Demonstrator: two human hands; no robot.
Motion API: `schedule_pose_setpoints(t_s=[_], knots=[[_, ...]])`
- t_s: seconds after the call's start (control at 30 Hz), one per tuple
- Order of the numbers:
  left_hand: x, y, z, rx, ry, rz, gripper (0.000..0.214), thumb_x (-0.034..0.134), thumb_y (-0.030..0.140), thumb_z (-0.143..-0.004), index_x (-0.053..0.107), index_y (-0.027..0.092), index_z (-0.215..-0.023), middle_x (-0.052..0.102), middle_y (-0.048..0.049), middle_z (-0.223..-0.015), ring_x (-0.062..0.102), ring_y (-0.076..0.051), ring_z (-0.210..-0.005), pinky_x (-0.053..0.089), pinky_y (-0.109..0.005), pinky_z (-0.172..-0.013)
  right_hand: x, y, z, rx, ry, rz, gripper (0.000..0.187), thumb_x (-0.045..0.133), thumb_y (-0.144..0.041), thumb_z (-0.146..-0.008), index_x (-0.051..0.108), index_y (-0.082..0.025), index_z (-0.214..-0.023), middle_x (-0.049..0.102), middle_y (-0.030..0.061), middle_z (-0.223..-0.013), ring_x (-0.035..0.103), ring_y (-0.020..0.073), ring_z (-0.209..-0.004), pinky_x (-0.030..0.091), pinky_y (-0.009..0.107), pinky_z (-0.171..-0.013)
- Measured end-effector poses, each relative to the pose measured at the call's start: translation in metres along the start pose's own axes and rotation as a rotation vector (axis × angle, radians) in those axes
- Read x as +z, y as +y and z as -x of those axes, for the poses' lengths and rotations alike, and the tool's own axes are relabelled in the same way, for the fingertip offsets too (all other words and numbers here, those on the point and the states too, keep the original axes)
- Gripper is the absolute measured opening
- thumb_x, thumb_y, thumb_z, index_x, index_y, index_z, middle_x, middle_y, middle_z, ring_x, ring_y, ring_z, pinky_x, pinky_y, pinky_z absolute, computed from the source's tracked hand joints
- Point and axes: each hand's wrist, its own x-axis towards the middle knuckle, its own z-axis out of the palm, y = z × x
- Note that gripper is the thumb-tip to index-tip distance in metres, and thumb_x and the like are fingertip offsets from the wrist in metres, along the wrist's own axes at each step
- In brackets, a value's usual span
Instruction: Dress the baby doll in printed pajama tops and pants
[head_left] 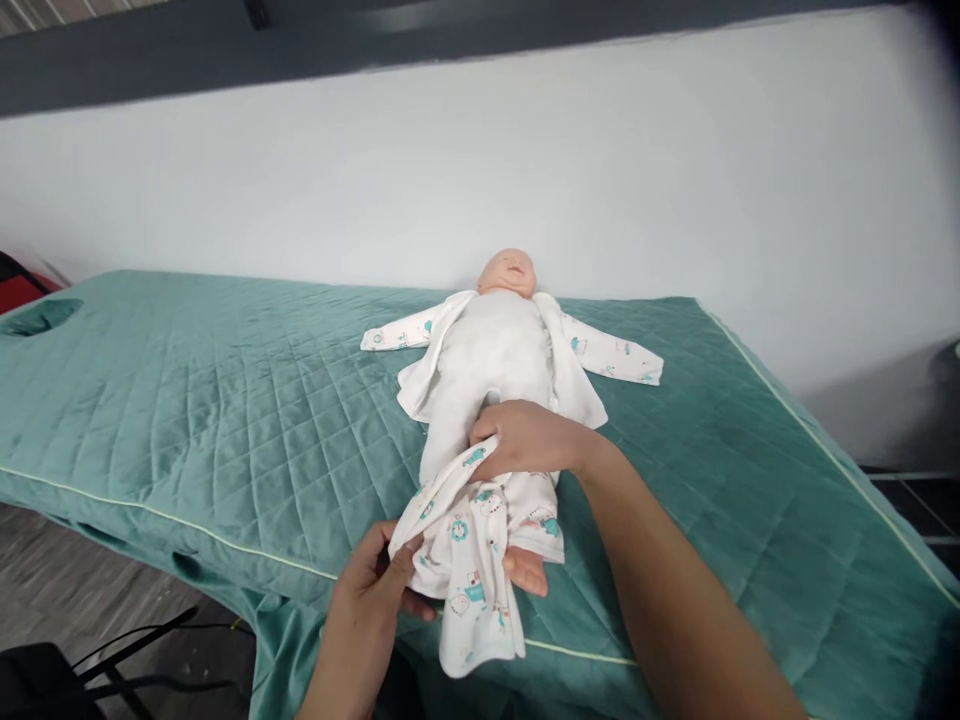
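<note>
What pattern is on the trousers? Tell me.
White trousers with scattered, mostly teal prints; head view.

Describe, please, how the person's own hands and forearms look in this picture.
The left hand and right hand are bare, without gloves. No sleeve covers the visible parts of the left forearm or right forearm, and no watch or bracelet shows.

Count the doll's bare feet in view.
1: a bare foot at the cuff of the printed pants, on the right side. The other isn't visible; it may be hidden by the bunched fabric near the left hand.
</note>
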Motion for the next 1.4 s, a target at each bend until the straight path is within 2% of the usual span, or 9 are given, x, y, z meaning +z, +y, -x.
schedule_pose_setpoints(t_s=[0.17, 0.47, 0.63, 0.83, 1.0, 1.2, 1.27, 1.33, 1.4], knots=[[-0.006, 0.01, -0.017, 0.15, -0.158, -0.116, 0.039, 0.068, 0.056, -0.083, 0.063, 0.017, -0.081, 0.057, 0.0019, -0.066, 0.053, -0.013, -0.056, 0.047, -0.026, -0.055, -0.004, 0.004, 0.006, -0.046, 0.02, -0.108, 0.03, 0.076, -0.047, -0.073, 0.074, -0.02, -0.085, 0.071, 0.0002, -0.087, 0.06, 0.0186, -0.08, 0.037, 0.028, -0.069], [-0.016, 0.036, -0.096, 0.48, -0.114, -0.394, 0.023, 0.062, 0.039, -0.088, 0.07, 0.019, -0.096, 0.066, -0.0017, -0.081, 0.055, -0.018, -0.074, 0.042, -0.026, -0.067, -0.009, 0.0, 0.013, -0.018, 0.046, -0.178, 0.037, 0.077, -0.052, -0.073, 0.072, -0.021, -0.092, 0.071, 0.0006, -0.09, 0.063, 0.0214, -0.083, 0.04, 0.029, -0.069], [0.0, 0.066, -0.133, 0.768, -0.132, -0.624, 0.015, 0.055, 0.027, -0.09, 0.067, 0.02, -0.096, 0.068, -0.0029, -0.088, 0.058, -0.019, -0.081, 0.042, -0.028, -0.076, -0.004, 0.001, 0.008, 0.04, 0.195, -0.169, 0.018, 0.065, -0.036, -0.082, 0.068, -0.021, -0.09, 0.072, 0.0026, -0.092, 0.063, 0.0224, -0.086, 0.042, 0.031, -0.071], [0.026, 0.094, -0.153, 1.044, -0.12, -0.982, 0.025, 0.037, 0.021, -0.098, 0.062, 0.016, -0.104, 0.063, -0.0083, -0.101, 0.058, -0.022, -0.096, 0.041, -0.03, -0.084, 0.001, 0.01, 0.003, 0.041, 0.387, -0.282, 0.019, 0.057, -0.029, -0.085, 0.066, -0.022, -0.1, 0.07, 0.0028, -0.104, 0.061, 0.0224, -0.093, 0.043, 0.034, -0.08], [0.033, 0.09, -0.17, 1.186, -0.063, -1.101, 0.03, 0.032, 0.021, -0.101, 0.058, 0.013, -0.115, 0.063, -0.0126, -0.111, 0.057, -0.024, -0.109, 0.041, -0.031, -0.094, 0.002, 0.012, 0.0, 0.109, 0.476, -0.346, 0.016, 0.055, -0.035, -0.088, 0.052, -0.022, -0.079, 0.056, -0.0012, -0.079, 0.051, 0.0175, -0.075, 0.037, 0.03, -0.064], [0.032, 0.067, -0.189, 1.262, 0.023, -0.984, 0.021, 0.043, 0.024, -0.098, 0.059, 0.018, -0.11, 0.067, -0.009, -0.1, 0.064, -0.022, -0.094, 0.047, -0.032, -0.082, 0.008, 0.007, -0.004, 0.157, 0.651, -0.321, 0.023, 0.052, -0.033, -0.091, 0.038, -0.024, -0.074, 0.044, -0.0049, -0.068, 0.043, 0.0149, -0.066, 0.031, 0.028, -0.058], [0.031, 0.065, -0.191, 1.268, 0.019, -0.978, 0.02, 0.044, 0.025, -0.097, 0.059, 0.019, -0.109, 0.067, -0.0075, -0.097, 0.064, -0.022, -0.092, 0.047, -0.032, -0.08, 0.007, 0.005, -0.003, 0.149, 0.624, -0.321, 0.019, 0.052, -0.035, -0.092, 0.044, -0.024, -0.079, 0.051, -0.0044, -0.073, 0.049, 0.0161, -0.071, 0.035, 0.028, -0.062], [0.03, 0.065, -0.19, 1.255, 0.02, -0.971, 0.02, 0.044, 0.021, -0.094, 0.059, 0.019, -0.107, 0.067, -0.0069, -0.095, 0.064, -0.021, -0.089, 0.047, -0.031, -0.078, 0.005, 0.003, 0.0, 0.103, 0.501, -0.301, 0.015, 0.059, -0.038, -0.089, 0.054, -0.024, -0.09, 0.062, -0.0021, -0.086, 0.057, 0.0187, -0.081, 0.04, 0.03, -0.069], [0.029, 0.066, -0.19, 1.26, 0.012, -0.956, 0.02, 0.045, 0.018, -0.091, 0.06, 0.02, -0.106, 0.068, -0.0061, -0.095, 0.065, -0.021, -0.088, 0.047, -0.031, -0.076, 0.003, 0.001, 0.004, 0.041, 0.348, -0.254, 0.028, 0.069, -0.04, -0.082, 0.06, -0.024, -0.104, 0.068, 0.0005, -0.101, 0.061, 0.0221, -0.092, 0.044, 0.033, -0.078]])
